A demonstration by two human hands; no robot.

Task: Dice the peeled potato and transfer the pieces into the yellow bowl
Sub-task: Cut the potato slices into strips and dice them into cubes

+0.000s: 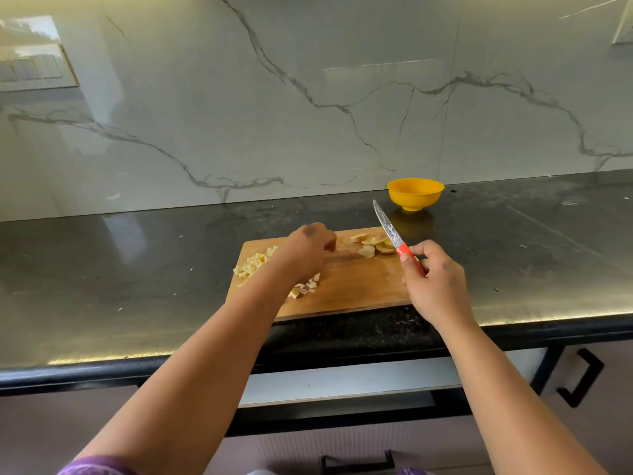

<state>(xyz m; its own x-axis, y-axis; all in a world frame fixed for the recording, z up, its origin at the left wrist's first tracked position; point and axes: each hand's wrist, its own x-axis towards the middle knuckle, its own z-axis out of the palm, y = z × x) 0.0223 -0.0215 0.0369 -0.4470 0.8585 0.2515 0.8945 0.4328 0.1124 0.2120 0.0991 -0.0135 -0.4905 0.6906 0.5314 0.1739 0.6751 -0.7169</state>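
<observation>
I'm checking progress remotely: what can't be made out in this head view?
- Left hand fingertips: curled under, so any grip on a potato slice is hidden.
- Diced pieces: partly covered by the left forearm.
- Yellow bowl bottom: hidden by its near rim.

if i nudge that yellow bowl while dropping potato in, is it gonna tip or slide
The yellow bowl looks empty and probably plastic, so likely light and easy to shove. It stands on a narrow foot under a wide rim, so a push near the rim may tip it. The black counter looks glossy, so a low nudge would probably slide it.
</observation>
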